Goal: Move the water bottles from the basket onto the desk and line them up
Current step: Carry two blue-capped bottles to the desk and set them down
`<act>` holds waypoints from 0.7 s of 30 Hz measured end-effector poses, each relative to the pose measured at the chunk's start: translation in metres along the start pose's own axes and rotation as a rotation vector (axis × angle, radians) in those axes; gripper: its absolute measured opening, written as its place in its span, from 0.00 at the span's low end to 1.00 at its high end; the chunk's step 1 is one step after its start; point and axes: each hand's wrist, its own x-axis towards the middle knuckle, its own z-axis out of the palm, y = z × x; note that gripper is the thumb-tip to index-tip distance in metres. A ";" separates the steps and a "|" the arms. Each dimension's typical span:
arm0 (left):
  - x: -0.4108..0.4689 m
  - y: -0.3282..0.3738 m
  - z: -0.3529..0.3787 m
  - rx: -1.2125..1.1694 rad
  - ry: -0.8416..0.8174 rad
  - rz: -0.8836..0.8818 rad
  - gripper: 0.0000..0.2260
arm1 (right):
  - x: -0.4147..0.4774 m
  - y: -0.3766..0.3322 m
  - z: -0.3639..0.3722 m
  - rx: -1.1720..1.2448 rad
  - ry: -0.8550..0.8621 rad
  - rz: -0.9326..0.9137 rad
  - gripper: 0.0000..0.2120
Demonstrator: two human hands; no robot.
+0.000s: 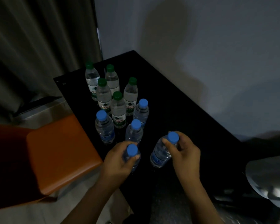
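Held bottles: two blue-capped water bottles, one in each hand, at the 6 o'clock end of the cluster. The left bottle (132,155) is seen nearly cap-on; the right bottle (162,151) tilts, cap toward 1 o'clock, base toward 7 o'clock.
Left grip: the left hand (118,164) is clamped around its bottle's shoulder just under the cap.
Right grip: the right hand (183,152) is closed on its bottle's neck, thumb (168,145) across the front.
Contact with worktop: whether either base touches the black worktop (176,110) I cannot tell; it is too dark.
Standing bottles: three blue-capped bottles (134,131) upright toward 12 o'clock of the hands, then five green-capped bottles (118,109) beyond, clustered rather than in a clean line.
Handling: full and sealed by the look, so moderately heavy; thin clear plastic likely dents under a squeeze and may be slick. The ribbed shoulder or neck seems the surest hold; tall and narrow, each may topple its neighbours.
Basket: not clearly seen.
Surroundings: an orange seat (58,152) at 9 o'clock, a curtain (39,38) at 11 o'clock, a pale wall (200,38) at 1 o'clock.
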 end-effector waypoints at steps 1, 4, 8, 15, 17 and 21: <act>0.001 0.000 -0.001 0.005 -0.001 -0.007 0.13 | 0.003 0.002 0.002 -0.006 -0.006 -0.006 0.14; 0.005 0.000 -0.002 0.019 -0.007 -0.014 0.14 | 0.014 0.005 0.008 -0.029 -0.013 -0.018 0.11; 0.004 0.002 -0.004 0.035 -0.029 -0.008 0.13 | 0.030 0.009 0.017 -0.099 -0.021 -0.042 0.13; -0.004 0.000 -0.009 0.057 -0.050 0.102 0.13 | 0.057 0.019 0.034 -0.120 -0.042 -0.002 0.16; -0.004 0.001 -0.009 0.065 -0.049 0.117 0.13 | 0.060 0.021 0.038 -0.127 -0.060 -0.003 0.15; -0.003 0.000 -0.008 0.056 -0.050 0.074 0.13 | 0.059 0.028 0.043 -0.152 -0.065 0.010 0.15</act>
